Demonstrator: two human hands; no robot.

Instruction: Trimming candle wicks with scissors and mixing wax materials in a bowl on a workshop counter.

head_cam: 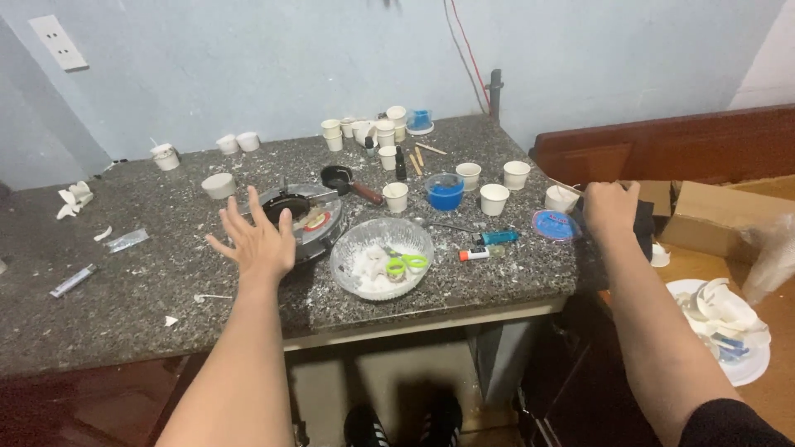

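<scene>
Meanwhile the left hand hovers splayed over speckled granite; the right hand grips something dark.

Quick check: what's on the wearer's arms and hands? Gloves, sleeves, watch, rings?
Both hands are bare: no gloves, rings or watch visible on the left hand or right hand. Forearms are uncovered. A dark, black-looking sleeve shows at the right upper arm; no sleeve is visible on the left.

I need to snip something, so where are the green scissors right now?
In the head view, the green scissors lie inside the clear bowl of white chunks at the counter's front edge, right of the open left hand and left of the lighter.
</scene>
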